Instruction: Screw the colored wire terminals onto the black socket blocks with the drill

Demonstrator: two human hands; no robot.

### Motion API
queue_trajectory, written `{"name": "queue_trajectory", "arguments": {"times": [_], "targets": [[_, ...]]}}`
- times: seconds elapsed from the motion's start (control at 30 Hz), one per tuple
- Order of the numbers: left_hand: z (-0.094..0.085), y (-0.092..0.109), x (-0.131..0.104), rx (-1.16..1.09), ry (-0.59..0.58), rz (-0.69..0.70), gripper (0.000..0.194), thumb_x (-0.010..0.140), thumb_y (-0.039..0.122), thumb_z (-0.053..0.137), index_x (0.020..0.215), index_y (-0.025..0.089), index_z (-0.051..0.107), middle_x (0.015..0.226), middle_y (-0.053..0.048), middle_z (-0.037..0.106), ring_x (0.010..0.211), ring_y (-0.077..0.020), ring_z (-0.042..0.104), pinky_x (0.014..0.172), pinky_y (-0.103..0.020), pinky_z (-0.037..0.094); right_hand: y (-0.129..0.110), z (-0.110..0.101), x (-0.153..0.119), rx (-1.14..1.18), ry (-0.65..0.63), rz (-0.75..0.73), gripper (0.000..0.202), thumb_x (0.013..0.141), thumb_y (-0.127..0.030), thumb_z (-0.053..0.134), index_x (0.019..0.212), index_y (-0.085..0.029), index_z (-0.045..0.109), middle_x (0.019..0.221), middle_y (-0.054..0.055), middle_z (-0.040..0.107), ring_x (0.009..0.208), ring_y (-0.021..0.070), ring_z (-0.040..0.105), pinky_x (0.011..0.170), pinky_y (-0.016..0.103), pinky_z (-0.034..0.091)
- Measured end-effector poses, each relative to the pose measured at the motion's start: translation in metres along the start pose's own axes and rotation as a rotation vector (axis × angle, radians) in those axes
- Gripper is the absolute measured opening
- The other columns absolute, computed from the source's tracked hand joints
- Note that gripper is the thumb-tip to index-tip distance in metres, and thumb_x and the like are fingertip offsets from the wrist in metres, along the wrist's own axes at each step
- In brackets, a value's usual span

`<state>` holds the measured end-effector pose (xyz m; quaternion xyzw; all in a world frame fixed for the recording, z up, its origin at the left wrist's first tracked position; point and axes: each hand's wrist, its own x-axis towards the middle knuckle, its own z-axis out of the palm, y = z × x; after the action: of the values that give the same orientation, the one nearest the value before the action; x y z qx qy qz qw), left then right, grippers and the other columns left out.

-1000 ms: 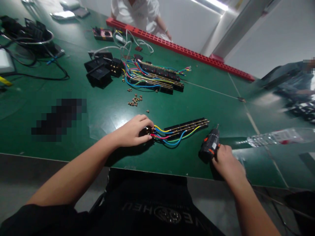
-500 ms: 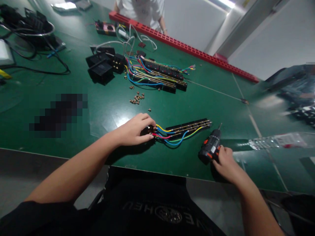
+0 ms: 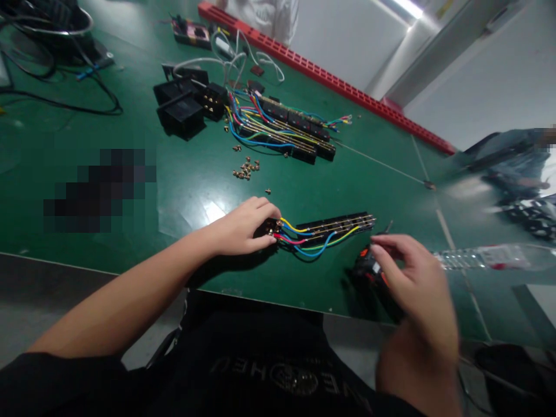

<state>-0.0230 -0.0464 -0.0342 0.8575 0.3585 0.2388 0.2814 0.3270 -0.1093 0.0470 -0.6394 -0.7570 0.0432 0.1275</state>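
My left hand [image 3: 249, 227] grips a small black terminal block [image 3: 272, 227] at the left end of a wired black strip [image 3: 334, 227]. Yellow, blue, red and green wires run from the block to the strip's brass bars. My right hand [image 3: 410, 269] is raised over a black and orange power screwdriver [image 3: 367, 263] lying on the table, its bit pointing up and right. The thumb and fingertips of that hand are close together; whether anything is between them is too small to tell. Loose brass screws [image 3: 247, 168] lie beyond my left hand.
More wired strips [image 3: 282, 127] and black housings [image 3: 180, 110] lie at the back. A red slotted rail [image 3: 325, 72] edges the green table [image 3: 195, 185]. A plastic bottle [image 3: 499, 258] lies to the right. People are partly visible beyond the table and at the far right.
My right hand has let go of the screwdriver and risen above it, fingertips now drawn together. My left hand keeps its hold on the block. The view has shifted slightly.
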Motion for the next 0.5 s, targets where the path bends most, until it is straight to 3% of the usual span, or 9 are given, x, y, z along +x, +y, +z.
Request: {"name": "queue_trajectory", "arguments": {"times": [0.07,0.17,0.27,0.5], "targets": [[0.001,0.0,0.0,0.003,0.003,0.002,0.033,0.093,0.04,0.061,0.119,0.019,0.057,0.116,-0.01,0.062,0.112,-0.0282,0.056,0.1,-0.042,0.045,-0.049,0.028,0.025,0.192,0.033,-0.272,0.026,0.104,-0.036,0.052,0.103,-0.019,0.071,0.103,0.01,0.072,0.096,0.0212,0.067,0.088,0.035,0.053],[0.002,-0.001,0.0,0.007,0.009,0.016,0.033,0.093,0.04,0.06,0.118,0.019,0.058,0.116,-0.011,0.062,0.112,-0.0288,0.056,0.1,-0.043,0.045,-0.088,0.077,0.055,0.239,-0.041,-0.41,0.024,0.104,-0.028,0.052,0.102,-0.016,0.073,0.095,0.01,0.069,0.091,0.0207,0.063,0.086,0.034,0.05],[0.002,-0.001,0.001,0.003,0.011,0.02,0.032,0.093,0.04,0.06,0.117,0.018,0.058,0.116,-0.011,0.063,0.112,-0.0287,0.056,0.1,-0.043,0.045,-0.089,0.101,0.066,0.256,-0.11,-0.387,0.023,0.103,-0.025,0.054,0.094,-0.014,0.072,0.091,0.01,0.067,0.088,0.0196,0.06,0.084,0.033,0.047],[0.001,0.001,0.0,-0.016,0.012,0.005,0.032,0.095,0.04,0.06,0.118,0.018,0.057,0.117,-0.011,0.063,0.113,-0.0284,0.056,0.099,-0.042,0.045,-0.078,0.098,0.069,0.461,-0.248,-0.417,0.013,0.1,-0.023,0.058,0.095,-0.016,0.068,0.093,0.006,0.067,0.09,0.017,0.059,0.084,0.031,0.044]]}}
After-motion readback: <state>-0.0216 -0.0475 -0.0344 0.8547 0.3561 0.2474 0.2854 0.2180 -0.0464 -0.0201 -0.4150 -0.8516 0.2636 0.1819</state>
